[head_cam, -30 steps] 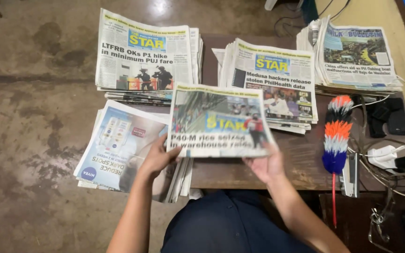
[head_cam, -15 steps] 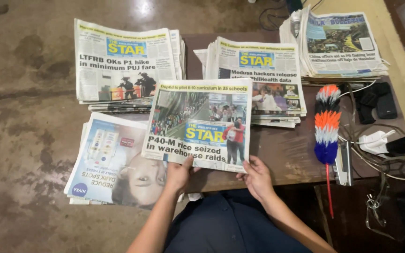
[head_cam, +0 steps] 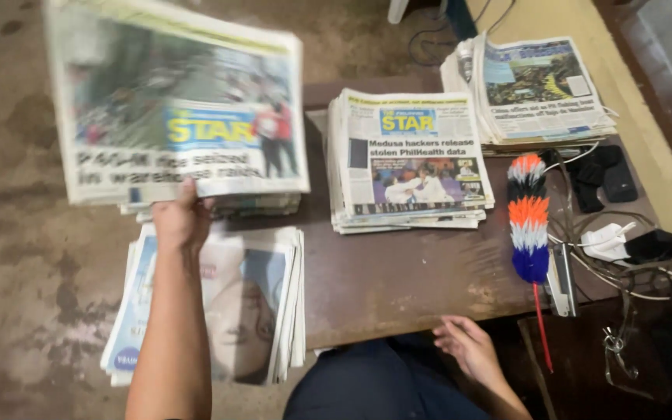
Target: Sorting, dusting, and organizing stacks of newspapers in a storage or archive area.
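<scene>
My left hand (head_cam: 183, 219) grips the lower edge of a folded newspaper (head_cam: 176, 109) and holds it up over the far left stack, which it mostly hides. Below that hand lies a stack of papers with a face on the cover (head_cam: 235, 303), hanging over the table's left end. My right hand (head_cam: 472, 350) rests open at the near edge of the brown wooden table (head_cam: 398, 280), holding nothing. Another newspaper stack (head_cam: 410, 159) sits in the middle of the table.
A third newspaper stack (head_cam: 542, 89) lies at the back right. A feather duster (head_cam: 530, 225) with orange, white and blue bands lies right of the middle stack. Chargers and cables (head_cam: 624, 241) and a black pouch (head_cam: 604, 175) clutter the right end. Concrete floor (head_cam: 9, 233) at left.
The newspaper that both hands held in front of me has been carried up and to the left by my left hand alone. My right hand let go and dropped to the table's near edge.
</scene>
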